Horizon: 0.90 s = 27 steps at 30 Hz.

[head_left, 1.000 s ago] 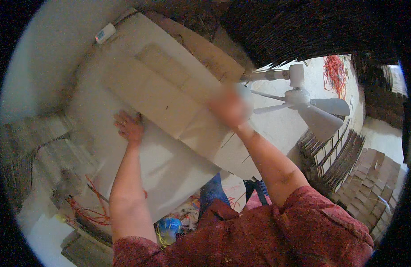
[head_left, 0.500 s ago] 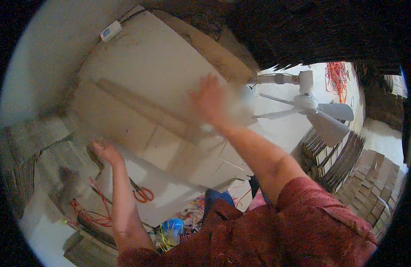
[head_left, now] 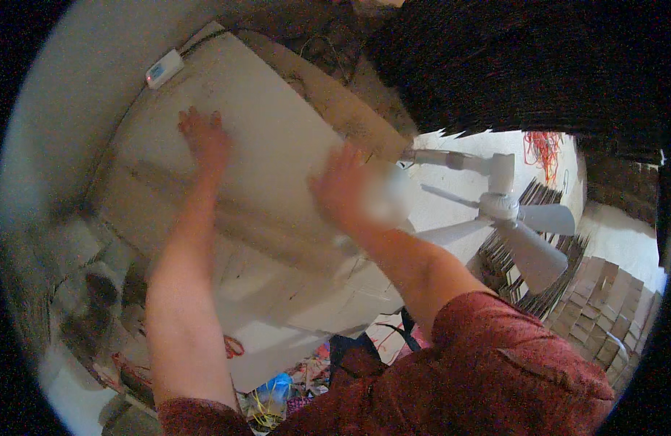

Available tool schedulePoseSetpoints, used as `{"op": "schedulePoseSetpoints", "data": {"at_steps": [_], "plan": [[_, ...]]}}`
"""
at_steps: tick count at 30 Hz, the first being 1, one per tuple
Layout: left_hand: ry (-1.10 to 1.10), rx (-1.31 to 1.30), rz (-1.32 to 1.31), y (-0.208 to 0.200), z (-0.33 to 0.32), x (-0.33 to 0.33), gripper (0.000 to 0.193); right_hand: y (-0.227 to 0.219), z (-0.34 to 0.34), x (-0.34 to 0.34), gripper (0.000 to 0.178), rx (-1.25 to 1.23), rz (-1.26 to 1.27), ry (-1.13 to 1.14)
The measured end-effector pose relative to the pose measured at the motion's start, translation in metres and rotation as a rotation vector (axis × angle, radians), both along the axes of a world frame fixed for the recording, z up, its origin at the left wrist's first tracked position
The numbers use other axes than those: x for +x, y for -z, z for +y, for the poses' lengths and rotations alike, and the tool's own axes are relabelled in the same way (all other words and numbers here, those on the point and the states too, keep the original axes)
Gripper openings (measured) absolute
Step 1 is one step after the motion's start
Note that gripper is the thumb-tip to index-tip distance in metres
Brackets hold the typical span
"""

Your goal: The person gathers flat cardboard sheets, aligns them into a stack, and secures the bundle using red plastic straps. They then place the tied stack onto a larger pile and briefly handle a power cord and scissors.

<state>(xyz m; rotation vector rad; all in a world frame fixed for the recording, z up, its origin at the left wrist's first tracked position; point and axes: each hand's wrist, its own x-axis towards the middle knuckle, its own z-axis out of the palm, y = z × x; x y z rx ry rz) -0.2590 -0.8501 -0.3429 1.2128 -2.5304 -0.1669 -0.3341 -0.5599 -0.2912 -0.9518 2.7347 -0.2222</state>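
A large pale sheet [head_left: 277, 131], apparently cardboard, lies across the worktop, with a long crease-like band and flaps along its near side. My left hand [head_left: 206, 142] is over its far left part, fingers apart and holding nothing. Above the sheet's right part is my right hand [head_left: 339, 185], open and somewhat blurred, its fingers stretched out. I cannot tell how firmly either palm touches the sheet. By my left forearm shows the red handle of a pair of scissors [head_left: 234, 347]; the rest is hidden.
A grey fan [head_left: 499, 207] stands close to my right arm. Dark stacked sheets [head_left: 510, 65] rise at the far right, with bundled cardboard pieces [head_left: 604, 298] below. A white power box [head_left: 165, 69] with a cable sits at the far left. Strings and a blue item [head_left: 277, 387] lie near me.
My left hand has moved from the near left edge, up and away onto the sheet. My right hand stays at about the same place, and the view has shifted slightly.
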Motion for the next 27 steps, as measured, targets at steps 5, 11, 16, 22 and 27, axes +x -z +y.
{"op": "schedulePoseSetpoints", "data": {"at_steps": [5, 11, 16, 22, 27], "plan": [[-0.293, -0.081, -0.338, 0.047, -0.036, -0.004, 0.066, -0.008, -0.009, -0.001, 0.067, -0.005, -0.072, 0.027], [-0.439, -0.081, -0.352, -0.018, 0.013, -0.038, 0.068, 0.002, -0.048, 0.017, 0.063, -0.338, -0.057, 0.227], [-0.39, -0.023, -0.449, -0.03, 0.018, -0.045, 0.067, -0.064, -0.182, -0.032, 0.055, -0.898, -0.2, 0.23], [-0.391, -0.107, -0.425, -0.013, 0.014, -0.044, 0.064, -0.08, -0.245, -0.237, 0.03, -1.157, -0.304, 0.415], [-0.378, -0.135, -0.418, -0.011, 0.017, -0.051, 0.064, 0.0, -0.206, -0.362, 0.03, -0.876, -0.304, 0.184]]}}
